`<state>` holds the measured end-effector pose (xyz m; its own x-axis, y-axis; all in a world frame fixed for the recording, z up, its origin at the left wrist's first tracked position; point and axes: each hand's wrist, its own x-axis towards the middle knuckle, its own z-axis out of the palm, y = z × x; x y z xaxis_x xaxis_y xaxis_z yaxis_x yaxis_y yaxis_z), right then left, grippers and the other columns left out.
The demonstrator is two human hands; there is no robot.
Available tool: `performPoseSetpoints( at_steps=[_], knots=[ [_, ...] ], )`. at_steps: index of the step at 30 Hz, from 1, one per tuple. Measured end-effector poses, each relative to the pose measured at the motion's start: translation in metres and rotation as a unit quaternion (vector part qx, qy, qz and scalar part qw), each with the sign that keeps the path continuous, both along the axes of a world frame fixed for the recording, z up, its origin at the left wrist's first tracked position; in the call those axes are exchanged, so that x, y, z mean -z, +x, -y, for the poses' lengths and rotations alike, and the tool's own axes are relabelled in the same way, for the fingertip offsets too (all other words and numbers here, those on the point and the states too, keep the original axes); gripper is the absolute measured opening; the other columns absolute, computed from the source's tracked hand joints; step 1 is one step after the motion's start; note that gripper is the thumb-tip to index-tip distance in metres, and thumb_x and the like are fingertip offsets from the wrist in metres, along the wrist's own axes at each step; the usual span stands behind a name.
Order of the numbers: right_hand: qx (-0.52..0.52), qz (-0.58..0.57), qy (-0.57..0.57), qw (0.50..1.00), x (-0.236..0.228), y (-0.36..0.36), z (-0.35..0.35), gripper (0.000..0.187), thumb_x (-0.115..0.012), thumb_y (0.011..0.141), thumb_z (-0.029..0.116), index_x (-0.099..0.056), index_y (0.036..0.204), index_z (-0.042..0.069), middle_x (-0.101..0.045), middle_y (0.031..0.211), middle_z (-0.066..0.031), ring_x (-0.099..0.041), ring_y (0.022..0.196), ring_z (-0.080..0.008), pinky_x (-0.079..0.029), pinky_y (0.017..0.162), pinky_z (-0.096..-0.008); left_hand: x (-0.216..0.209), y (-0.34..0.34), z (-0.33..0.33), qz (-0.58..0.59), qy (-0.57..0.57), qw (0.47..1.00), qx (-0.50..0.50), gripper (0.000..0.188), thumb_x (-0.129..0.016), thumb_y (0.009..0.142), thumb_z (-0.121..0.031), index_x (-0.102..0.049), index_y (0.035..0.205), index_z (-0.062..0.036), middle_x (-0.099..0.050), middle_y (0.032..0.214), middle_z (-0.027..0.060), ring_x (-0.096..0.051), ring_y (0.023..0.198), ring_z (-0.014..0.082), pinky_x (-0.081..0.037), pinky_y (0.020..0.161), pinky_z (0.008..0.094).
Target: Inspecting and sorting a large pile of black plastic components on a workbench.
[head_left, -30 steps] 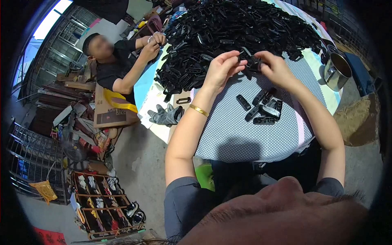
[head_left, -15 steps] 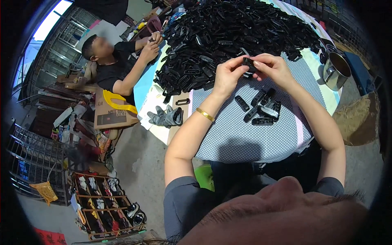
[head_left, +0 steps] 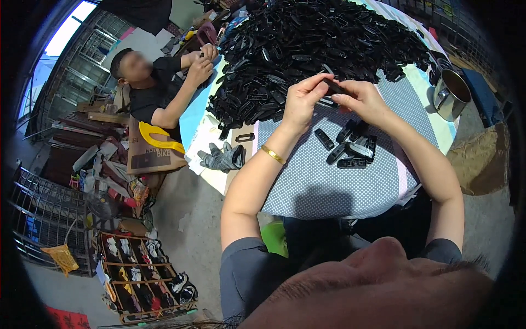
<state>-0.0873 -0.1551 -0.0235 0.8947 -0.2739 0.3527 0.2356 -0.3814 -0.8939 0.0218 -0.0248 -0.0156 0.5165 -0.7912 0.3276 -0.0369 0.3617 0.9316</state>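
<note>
Between both hands, above the near edge of the big pile, is a small black elongated plastic part (head_left: 333, 86). My left hand (head_left: 301, 103) pinches its left end with thumb and fingers; a gold bangle is on that wrist. My right hand (head_left: 361, 100) grips the other end, thumb on the near side. Fingers hide much of the part. Closer to me, a small group of similar black parts (head_left: 352, 163) lies loosely on the grey dotted cloth (head_left: 318, 189). Beyond my hands spreads a large heap of black plastic parts (head_left: 318, 41).
Left of my forearm lie a grey glove (head_left: 218, 158) and a single black frame-shaped part (head_left: 245, 137). A metal pot (head_left: 451, 97) stands at the table's right edge. Across to the left, a co-worker (head_left: 159, 82) handles something small. A cardboard box (head_left: 150, 156) and a shoe rack (head_left: 139, 274) stand beyond.
The black part has turned in my fingers and now shows a longer, smoother side. My hands have shifted slightly left. The co-worker's head has tilted a little.
</note>
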Motion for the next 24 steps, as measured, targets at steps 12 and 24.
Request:
performPoseSetpoints(
  at_steps=[12, 24],
  knots=[
    [-0.050, 0.047, -0.260, 0.963, 0.008, 0.015, 0.021, 0.027, -0.062, 0.075, 0.017, -0.061, 0.096, 0.002, -0.061, 0.087, -0.0094, -0.059, 0.082, -0.0212, -0.047, 0.072, -0.0320, -0.027, 0.010, -0.017, 0.151, 0.199, 0.967, 0.054, 0.020, -0.058, 0.082, -0.011, -0.058, 0.098, 0.0012, -0.062, 0.081, 0.0034, -0.057, 0.070, 0.0073, -0.047, 0.064, 0.0215],
    [0.058, -0.026, -0.430, 0.901, 0.015, 0.013, 0.008, 0.034, -0.061, 0.063, 0.011, -0.058, 0.096, 0.003, -0.060, 0.076, -0.0128, -0.058, 0.076, -0.0268, -0.047, 0.068, -0.0350, 0.012, 0.038, -0.016, 0.590, 0.217, 0.742, -0.233, 0.015, -0.065, 0.067, -0.011, -0.066, 0.081, -0.0068, -0.053, 0.081, 0.0117, -0.052, 0.083, 0.0276, -0.044, 0.071, 0.0355]
  ],
)
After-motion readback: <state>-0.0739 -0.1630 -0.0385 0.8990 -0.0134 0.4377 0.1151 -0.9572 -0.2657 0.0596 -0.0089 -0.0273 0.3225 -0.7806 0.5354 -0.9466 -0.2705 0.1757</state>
